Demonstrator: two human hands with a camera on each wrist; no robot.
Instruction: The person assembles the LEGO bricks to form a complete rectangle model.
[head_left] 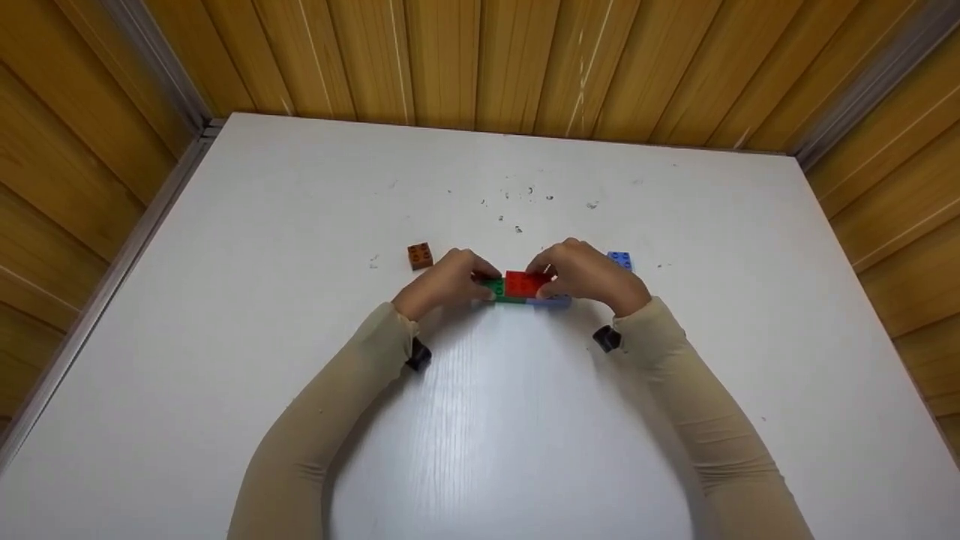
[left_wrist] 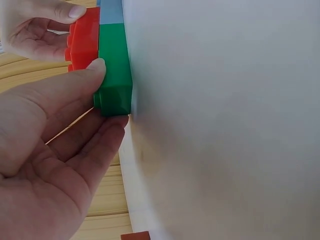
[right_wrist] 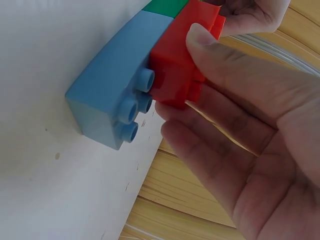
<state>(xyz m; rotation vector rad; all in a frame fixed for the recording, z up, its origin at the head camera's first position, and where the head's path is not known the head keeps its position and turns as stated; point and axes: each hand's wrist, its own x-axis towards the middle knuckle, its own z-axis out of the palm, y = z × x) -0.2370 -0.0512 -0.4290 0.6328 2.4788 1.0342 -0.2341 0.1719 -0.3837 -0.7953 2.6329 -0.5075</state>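
A red toy building brick lies across the joint between a green brick and a light blue brick, which stand end to end on the white table. My left hand pinches the free end of the green brick between thumb and fingers. With thumb and fingertips, my right hand grips the red brick near its right end. Several studs of the light blue brick show beyond the red one in the right wrist view. Whether the red brick is fully seated cannot be told.
An orange-brown brick lies just left of my left hand. A small blue brick is partly hidden behind my right hand. Dark marks dot the white table, and wood-slat walls border it.
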